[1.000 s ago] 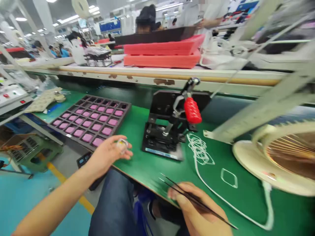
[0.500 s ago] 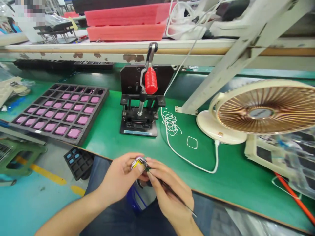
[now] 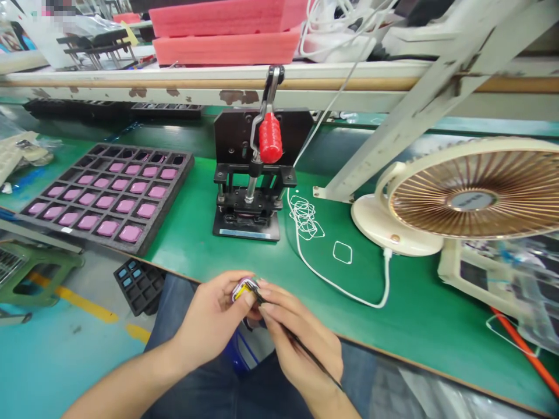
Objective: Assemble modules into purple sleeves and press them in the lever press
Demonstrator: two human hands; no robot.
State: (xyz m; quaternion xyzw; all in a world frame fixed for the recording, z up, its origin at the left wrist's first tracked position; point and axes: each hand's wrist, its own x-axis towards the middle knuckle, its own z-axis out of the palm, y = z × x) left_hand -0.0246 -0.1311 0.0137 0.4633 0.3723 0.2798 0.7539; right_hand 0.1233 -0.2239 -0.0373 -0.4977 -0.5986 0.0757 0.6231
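Note:
Between the thumb and fingers of my left hand is a small rounded-square device with a pale rim, a purple edge and a yellow part inside. My right hand is closed on a thin black tool, likely tweezers, held like a pen. Its tip meets the device's open side; the exact contact is hidden by the fingers. Both hands are together over my lap at the table's front edge. Beyond them stands a black press fixture with a red-handled toggle clamp.
At left lies a black foam tray of pink-purple square pieces. White ring gaskets lie piled right of the fixture, with a single ring nearby. A desk fan and its white cable occupy the right. A slanted metal post rises behind.
The black tool has turned slightly in my right hand, and its rear end now shows less beyond the hand. My left hand keeps the device in nearly the same place. The view shifts slightly.

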